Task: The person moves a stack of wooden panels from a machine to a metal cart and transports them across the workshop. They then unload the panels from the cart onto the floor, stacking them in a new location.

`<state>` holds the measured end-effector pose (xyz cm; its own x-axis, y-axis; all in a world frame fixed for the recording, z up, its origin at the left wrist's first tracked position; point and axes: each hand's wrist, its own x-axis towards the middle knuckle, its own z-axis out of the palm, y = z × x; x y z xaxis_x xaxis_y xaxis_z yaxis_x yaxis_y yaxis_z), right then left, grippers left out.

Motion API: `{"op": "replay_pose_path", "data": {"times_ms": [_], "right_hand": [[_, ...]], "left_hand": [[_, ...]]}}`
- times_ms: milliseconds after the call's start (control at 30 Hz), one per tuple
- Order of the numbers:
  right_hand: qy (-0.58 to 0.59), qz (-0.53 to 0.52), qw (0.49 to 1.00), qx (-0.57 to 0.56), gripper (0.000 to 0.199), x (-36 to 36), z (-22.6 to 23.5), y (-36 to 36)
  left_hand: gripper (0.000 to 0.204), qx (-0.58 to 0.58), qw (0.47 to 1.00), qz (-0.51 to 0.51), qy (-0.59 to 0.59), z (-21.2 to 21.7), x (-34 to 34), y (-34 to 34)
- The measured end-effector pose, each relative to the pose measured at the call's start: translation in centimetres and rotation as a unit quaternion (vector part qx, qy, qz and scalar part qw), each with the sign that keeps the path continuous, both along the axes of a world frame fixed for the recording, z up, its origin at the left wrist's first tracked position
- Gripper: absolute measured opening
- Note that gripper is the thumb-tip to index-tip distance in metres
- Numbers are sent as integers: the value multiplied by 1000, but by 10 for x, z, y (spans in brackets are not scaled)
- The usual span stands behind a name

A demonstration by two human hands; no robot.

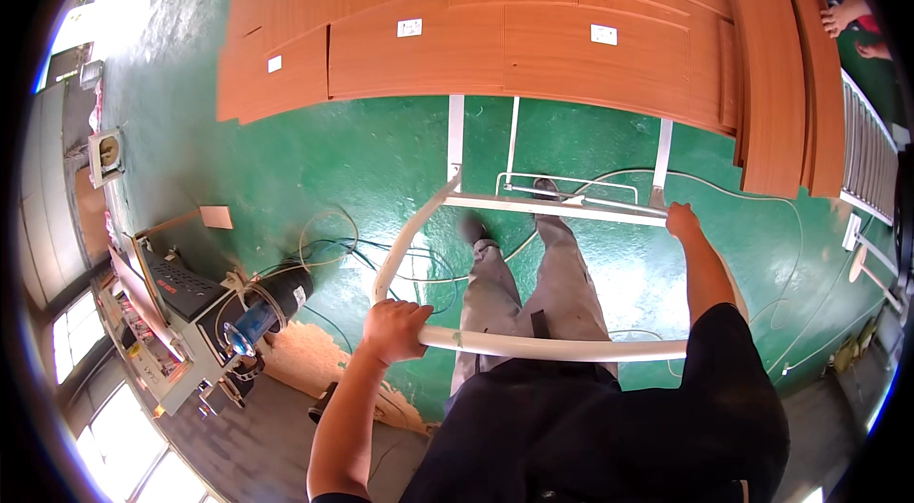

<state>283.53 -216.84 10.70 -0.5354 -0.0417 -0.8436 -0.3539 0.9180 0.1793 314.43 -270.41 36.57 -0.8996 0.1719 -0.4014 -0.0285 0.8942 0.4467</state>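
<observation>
A white tubular frame [562, 345] with a curved near bar stands in front of my body. My left hand [395, 330] is wrapped round its near left corner. Farther forward, my right hand [682, 219] closes on the frame's right side, next to the end of the flat white crossbar [552, 206]. Just beyond that bar is a thin wire-like bracket [609, 186]. White flat bars [455, 137] run forward from the frame toward reddish-brown wood panels [409, 60], where their far ends are hidden. My legs show through the frame, feet on the floor.
Several long brown boards [771, 65] lie at the right, beside a ribbed white panel [868, 146]. Another person's hand [843, 16] is at the upper right. Cables [419, 260] trail over the green floor [257, 184]. A machine with a dark motor [286, 296] stands at the left.
</observation>
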Motion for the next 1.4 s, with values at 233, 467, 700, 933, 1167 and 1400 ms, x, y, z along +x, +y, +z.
{"op": "replay_pose_path", "data": {"times_ms": [233,467,700,933,1167,1400], "right_hand": [[44,-167,970,-173,70,32,60,32],[-186,-207,960,16,51,103,212,46],[-154,-85,982,73,49,123,287,-61],[-143,22,987,66,22,131,271,-83],[-81,-33,995,58,31,119,264,-114],[3,-287,956,59,54,113,312,-198]], "left_hand": [[40,42,998,-1,46,-3,6,-12],[24,67,988,-41,135,-10,15,-35],[19,114,977,-49,175,-24,5,-57],[21,125,965,-65,221,-38,-21,-102],[18,160,950,-105,246,-34,-66,-162],[12,132,960,-148,200,-17,-115,-205]]}}
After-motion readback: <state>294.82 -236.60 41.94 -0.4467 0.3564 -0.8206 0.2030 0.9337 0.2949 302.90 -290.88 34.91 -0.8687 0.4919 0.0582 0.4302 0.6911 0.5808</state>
